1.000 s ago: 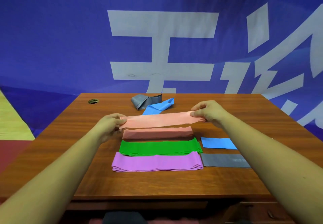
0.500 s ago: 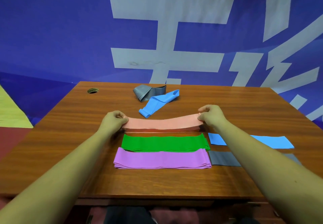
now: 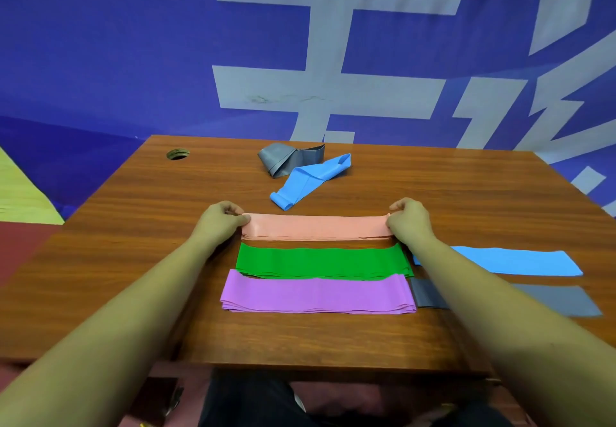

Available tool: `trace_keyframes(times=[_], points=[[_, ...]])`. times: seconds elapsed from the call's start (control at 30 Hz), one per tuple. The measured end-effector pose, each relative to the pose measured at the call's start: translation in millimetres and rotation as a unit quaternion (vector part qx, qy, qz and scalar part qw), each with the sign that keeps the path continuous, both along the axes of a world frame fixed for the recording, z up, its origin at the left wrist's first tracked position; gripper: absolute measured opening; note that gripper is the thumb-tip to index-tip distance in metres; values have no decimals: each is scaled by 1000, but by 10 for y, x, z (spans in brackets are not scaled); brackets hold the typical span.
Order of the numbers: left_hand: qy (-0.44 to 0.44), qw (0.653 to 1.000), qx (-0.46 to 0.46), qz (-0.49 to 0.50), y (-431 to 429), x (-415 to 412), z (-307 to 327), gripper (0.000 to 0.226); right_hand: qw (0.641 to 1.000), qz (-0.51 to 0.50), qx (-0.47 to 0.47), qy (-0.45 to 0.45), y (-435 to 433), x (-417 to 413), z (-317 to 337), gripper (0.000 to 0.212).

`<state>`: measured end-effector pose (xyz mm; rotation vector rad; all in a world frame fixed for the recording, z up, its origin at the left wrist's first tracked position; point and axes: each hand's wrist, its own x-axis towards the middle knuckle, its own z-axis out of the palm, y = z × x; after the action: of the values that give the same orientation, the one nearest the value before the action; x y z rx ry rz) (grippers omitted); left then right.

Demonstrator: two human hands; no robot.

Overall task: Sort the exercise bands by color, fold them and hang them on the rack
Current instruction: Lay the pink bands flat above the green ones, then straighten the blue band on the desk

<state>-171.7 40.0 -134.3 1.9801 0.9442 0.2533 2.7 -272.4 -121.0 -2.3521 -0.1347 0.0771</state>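
Now we have the salmon band (image 3: 316, 226) lying flat on the bench (image 3: 133, 226) just beyond the green band (image 3: 320, 261), parallel to it, with a thin strip of wood between. Our left hand (image 3: 218, 221) pinches its left end and our right hand (image 3: 408, 219) its right end. Each grip is narrow, with fingers curled onto the layered rubber. The step, as we judge it, is squaring this fold. To do it well we should pull evenly from both ends, line the long edges up so no layer peeks out, match the ends to the green band's ends, and let go together so nothing springs back. Nearer than the green band lies the purple band (image 3: 316, 295), touching it. Far beyond it, the loose blue band (image 3: 310, 179) and loose grey band (image 3: 286, 158) are not yet folded. We see no rack.
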Motion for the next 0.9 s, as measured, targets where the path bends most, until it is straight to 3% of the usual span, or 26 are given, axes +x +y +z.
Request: trace_keyframes(times=[0.1, 0.3, 0.43, 0.57, 0.77, 0.9], points=[[23, 1000, 8, -13, 14, -1, -16, 14, 1000, -7, -8, -20, -10, -24, -19, 29], [51, 991, 109, -52, -72, 9, -4, 20, 996, 33, -69, -47, 62, -123, -54, 36], [16, 990, 133, -48, -60, 66, 40, 12, 988, 50, -110, -101, 147, -134, 83, 38], [-13, 988, 137, -63, -41, 241, 107, 2, 986, 110, -91, -84, 495, -172, 249, 37], [-21, 985, 140, -95, -69, 593, 66, 15, 964, 240, -83, -75, 1150, -228, 213, 30], [-10, 984, 147, -104, -32, 744, -48, 21, 949, 291, -92, -75, 1435, -166, 62, 42]])
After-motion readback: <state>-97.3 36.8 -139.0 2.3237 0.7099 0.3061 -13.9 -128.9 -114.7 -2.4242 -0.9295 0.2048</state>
